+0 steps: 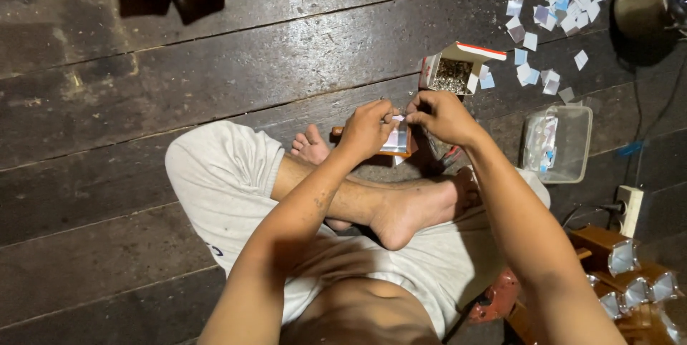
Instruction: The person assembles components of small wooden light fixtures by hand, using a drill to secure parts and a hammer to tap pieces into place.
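**Bare-armed worker in pale shorts**

The person wears light grey, loosely cut shorts (222, 187) of soft, creased cloth, with a small dark mark near the hem of one leg. No shirt shows: the torso and both arms are uncovered, without sleeves. The feet (401, 212) are bare, with no shoes or socks. The left hand (366, 130) and right hand (445, 117) carry no gloves, rings or watch.

home workshop | dark plank floor (143, 87) | scattered paper scraps (558, 1)
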